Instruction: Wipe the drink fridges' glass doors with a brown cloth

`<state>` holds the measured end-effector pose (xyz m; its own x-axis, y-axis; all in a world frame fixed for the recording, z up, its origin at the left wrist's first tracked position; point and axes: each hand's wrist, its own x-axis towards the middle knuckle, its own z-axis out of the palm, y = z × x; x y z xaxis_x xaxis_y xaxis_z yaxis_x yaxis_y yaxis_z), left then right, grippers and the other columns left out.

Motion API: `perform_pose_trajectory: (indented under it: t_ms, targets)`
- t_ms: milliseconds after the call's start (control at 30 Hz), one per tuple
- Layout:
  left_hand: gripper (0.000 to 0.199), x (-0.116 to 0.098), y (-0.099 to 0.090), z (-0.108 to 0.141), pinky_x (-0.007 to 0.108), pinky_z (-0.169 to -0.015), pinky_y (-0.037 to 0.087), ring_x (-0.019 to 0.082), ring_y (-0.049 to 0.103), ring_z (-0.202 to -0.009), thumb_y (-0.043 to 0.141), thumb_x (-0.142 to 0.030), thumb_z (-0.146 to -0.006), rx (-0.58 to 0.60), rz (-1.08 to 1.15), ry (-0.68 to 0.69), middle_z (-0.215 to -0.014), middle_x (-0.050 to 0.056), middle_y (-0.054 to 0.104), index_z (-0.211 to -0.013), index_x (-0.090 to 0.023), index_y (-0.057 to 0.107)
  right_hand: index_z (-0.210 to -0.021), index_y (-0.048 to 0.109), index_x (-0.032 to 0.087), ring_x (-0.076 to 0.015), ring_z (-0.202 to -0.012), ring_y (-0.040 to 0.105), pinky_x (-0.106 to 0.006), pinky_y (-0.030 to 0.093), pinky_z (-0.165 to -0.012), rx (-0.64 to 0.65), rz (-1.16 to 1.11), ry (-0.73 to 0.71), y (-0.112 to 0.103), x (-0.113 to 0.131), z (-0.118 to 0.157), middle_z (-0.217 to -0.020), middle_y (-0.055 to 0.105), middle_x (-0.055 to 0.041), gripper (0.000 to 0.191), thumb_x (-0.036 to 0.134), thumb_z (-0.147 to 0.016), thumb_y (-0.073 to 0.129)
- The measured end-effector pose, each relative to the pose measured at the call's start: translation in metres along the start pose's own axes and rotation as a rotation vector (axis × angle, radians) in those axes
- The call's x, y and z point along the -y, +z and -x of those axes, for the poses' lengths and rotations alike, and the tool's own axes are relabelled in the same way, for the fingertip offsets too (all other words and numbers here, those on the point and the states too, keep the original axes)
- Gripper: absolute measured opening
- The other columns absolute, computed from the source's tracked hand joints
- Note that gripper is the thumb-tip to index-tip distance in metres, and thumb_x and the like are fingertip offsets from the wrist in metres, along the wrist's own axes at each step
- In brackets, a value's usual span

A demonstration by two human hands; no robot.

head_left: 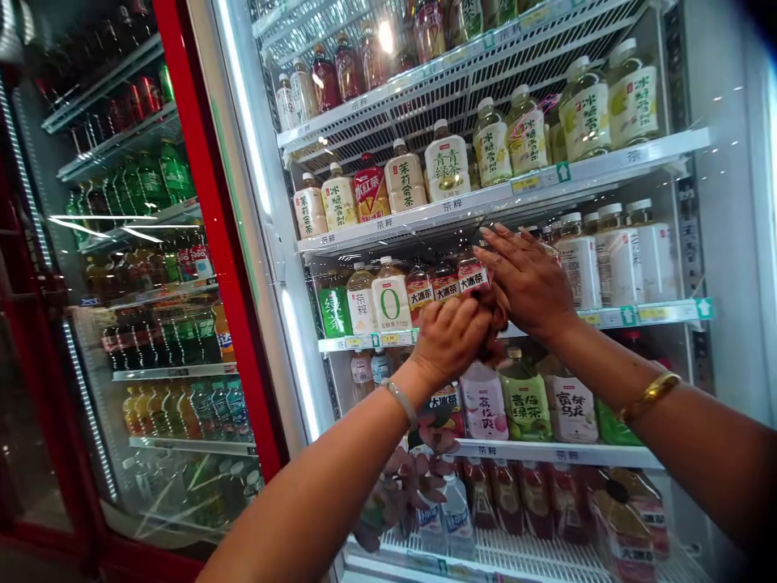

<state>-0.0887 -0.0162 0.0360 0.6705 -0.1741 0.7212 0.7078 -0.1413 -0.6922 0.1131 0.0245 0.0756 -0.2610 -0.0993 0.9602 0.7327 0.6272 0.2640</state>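
Both my hands are raised in front of a lit drinks fridge, over its middle shelf. My left hand has its fingers curled in; whatever they hold, if anything, is hidden. Just above and to the right, my right hand is stretched out with its fingers extended, and it looks to be against or close to the glass. A dark hand-like reflection shows between the two. Behind them stand red-labelled tea bottles, a white bottle with a green zero and white-labelled bottles.
Rows of bottled drinks fill the shelves above and below, including a pink-labelled bottle and a green tea bottle. A red-framed fridge with more drinks stands at left. Light spots and a leafy reflection show on the glass.
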Motion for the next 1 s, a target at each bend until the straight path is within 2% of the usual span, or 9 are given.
perform_pose_trajectory:
  t_ms: [133,267,367,533,667,767,833,933,1000]
  targets:
    - [0.021,0.036,-0.009,0.001,0.038,-0.095,0.045,0.021,0.067,-0.114,0.056,-0.028,-0.100,0.114,0.072,0.284,-0.122,0.004,0.077,-0.117,-0.030,0.068,-0.147,0.058,0.024,-0.0242,-0.155,0.039,-0.053,0.033,-0.133,-0.001,0.010,-0.017,-0.001,0.001,0.000,-0.162,0.046,-0.0044,0.049,0.021,-0.099,0.048]
    - [0.039,0.059,-0.006,-0.031,0.044,-0.099,0.046,0.030,0.063,-0.116,0.066,-0.049,-0.094,0.130,-0.013,-0.223,-0.128,0.015,0.071,-0.122,-0.021,0.066,-0.146,0.059,0.023,-0.0232,-0.156,0.038,-0.051,0.030,-0.135,-0.016,0.013,-0.012,0.001,0.003,0.001,-0.162,0.045,-0.0044,0.048,0.021,-0.099,0.048]
    - [0.046,0.031,0.003,-0.038,0.046,-0.100,0.045,0.033,0.060,-0.120,0.071,-0.050,-0.091,0.063,-0.041,-0.477,-0.129,0.018,0.068,-0.124,-0.018,0.065,-0.148,0.057,0.023,-0.0233,-0.156,0.037,-0.051,0.030,-0.135,-0.007,0.012,-0.012,0.002,0.002,0.002,-0.163,0.044,-0.0039,0.050,0.020,-0.099,0.048]
    - [0.028,-0.014,0.002,-0.004,0.042,-0.095,0.044,0.027,0.066,-0.113,0.059,-0.040,-0.100,0.052,0.006,-0.041,-0.120,0.012,0.074,-0.119,-0.021,0.068,-0.140,0.063,0.024,-0.0212,-0.154,0.041,-0.049,0.034,-0.133,-0.027,0.007,-0.071,0.002,-0.002,0.004,-0.157,0.052,-0.0007,0.042,0.020,-0.102,0.045]
    - [0.022,0.030,-0.014,0.000,0.036,-0.091,0.045,0.021,0.067,-0.110,0.054,-0.033,-0.101,0.125,0.050,0.236,-0.120,0.005,0.076,-0.117,-0.028,0.068,-0.140,0.063,0.026,-0.0214,-0.153,0.043,-0.050,0.035,-0.133,-0.013,0.001,-0.075,0.002,-0.002,0.004,-0.156,0.053,0.0010,0.045,0.017,-0.099,0.047]
    - [0.026,0.073,-0.019,-0.020,0.039,-0.089,0.046,0.026,0.066,-0.107,0.055,-0.037,-0.101,0.128,-0.031,0.059,-0.120,0.011,0.075,-0.119,-0.023,0.067,-0.140,0.063,0.027,-0.0220,-0.152,0.044,-0.051,0.035,-0.133,-0.013,0.007,-0.063,0.001,0.000,0.003,-0.156,0.053,0.0015,0.045,0.018,-0.098,0.050]
    - [0.035,0.078,-0.016,-0.032,0.044,-0.090,0.047,0.031,0.065,-0.110,0.059,-0.044,-0.098,0.093,-0.109,-0.183,-0.122,0.018,0.073,-0.120,-0.018,0.066,-0.139,0.063,0.026,-0.0221,-0.152,0.044,-0.050,0.035,-0.133,-0.018,0.018,-0.071,0.001,0.001,0.003,-0.156,0.053,0.0015,0.045,0.018,-0.097,0.051]
    - [0.046,0.047,-0.008,-0.033,0.045,-0.091,0.047,0.034,0.063,-0.112,0.067,-0.047,-0.092,0.047,-0.195,-0.422,-0.127,0.020,0.070,-0.125,-0.015,0.064,-0.140,0.063,0.024,-0.0229,-0.152,0.044,-0.051,0.036,-0.132,-0.035,0.040,-0.098,0.002,-0.001,0.004,-0.156,0.053,0.0005,0.045,0.018,-0.097,0.051]
    - [0.034,0.020,-0.006,-0.022,0.042,-0.088,0.046,0.030,0.064,-0.108,0.063,-0.039,-0.095,0.064,-0.178,-0.291,-0.124,0.016,0.072,-0.123,-0.019,0.064,-0.140,0.062,0.023,-0.0227,-0.152,0.044,-0.050,0.036,-0.132,-0.051,0.047,-0.112,0.003,-0.002,0.005,-0.156,0.053,-0.0004,0.043,0.019,-0.098,0.051]
